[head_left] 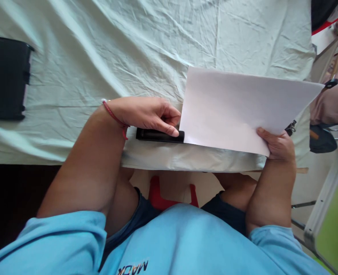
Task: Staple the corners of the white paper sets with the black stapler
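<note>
here left hand [150, 114] presses stapler [160, 135]; right hand [277, 145] grips paper [237, 110].

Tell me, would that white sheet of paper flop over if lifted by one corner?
Probably somewhat. The white sheet of paper looks thin, so it should be light and bend easily. Held at its near edge by the right hand, it stays fairly flat here, perhaps because its left edge rests by the black stapler.
</note>
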The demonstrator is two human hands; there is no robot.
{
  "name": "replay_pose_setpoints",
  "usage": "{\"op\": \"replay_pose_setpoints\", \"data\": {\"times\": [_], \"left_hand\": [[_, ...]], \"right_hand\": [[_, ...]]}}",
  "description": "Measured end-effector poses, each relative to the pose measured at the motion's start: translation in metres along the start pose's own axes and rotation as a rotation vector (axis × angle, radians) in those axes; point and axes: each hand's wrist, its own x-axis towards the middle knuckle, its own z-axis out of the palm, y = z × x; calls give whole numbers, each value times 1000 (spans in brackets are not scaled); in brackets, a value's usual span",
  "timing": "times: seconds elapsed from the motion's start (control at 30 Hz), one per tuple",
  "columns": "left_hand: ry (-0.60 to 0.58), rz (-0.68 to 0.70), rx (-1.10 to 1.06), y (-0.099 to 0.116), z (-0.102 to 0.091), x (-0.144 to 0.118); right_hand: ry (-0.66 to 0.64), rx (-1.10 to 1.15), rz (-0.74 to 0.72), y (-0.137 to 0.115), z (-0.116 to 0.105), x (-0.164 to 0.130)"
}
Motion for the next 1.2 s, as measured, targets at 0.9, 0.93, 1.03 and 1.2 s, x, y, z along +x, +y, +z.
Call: {"op": "replay_pose_setpoints", "data": {"times": [0.9,0.93,1.03,1.2], "left_hand": [[962,-43,-500,-19,28,5],[955,-61,-515,-20,28,7],[819,-76,-569,-14,31,10],[648,-70,-535,-1,36,8]], "right_hand": [[58,222,-175,3,39,3],[62,216,-167,3,39,2],[51,221,-159,1,40,-1],[2,244,-200,-1,42,-3]]}}
